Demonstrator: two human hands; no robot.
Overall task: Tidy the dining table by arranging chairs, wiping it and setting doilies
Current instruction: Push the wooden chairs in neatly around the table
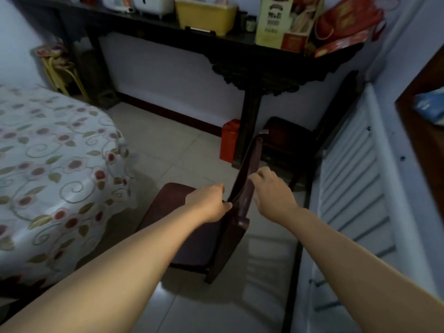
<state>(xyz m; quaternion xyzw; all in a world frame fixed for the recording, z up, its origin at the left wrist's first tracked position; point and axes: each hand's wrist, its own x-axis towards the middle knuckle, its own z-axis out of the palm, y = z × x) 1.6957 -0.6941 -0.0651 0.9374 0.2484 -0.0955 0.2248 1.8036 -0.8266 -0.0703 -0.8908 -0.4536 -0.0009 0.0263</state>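
Note:
A dark wooden chair [192, 241] stands on the tiled floor just in front of me, its seat facing left toward the dining table [48, 164], which wears a white flowered cloth. My left hand [209, 203] grips the chair's backrest from the left side. My right hand [271, 193] holds the same backrest from the right, fingers curled over its top edge. A second dark chair [288, 140] stands farther back, under the right end of the sideboard.
A long dark sideboard [240, 61] runs along the far wall, loaded with a yellow box [206, 15], cartons and red bags. A red container [229, 140] sits by its leg. White louvred panels [355, 176] close the right side. Stacked stools [62, 68] stand at the back left.

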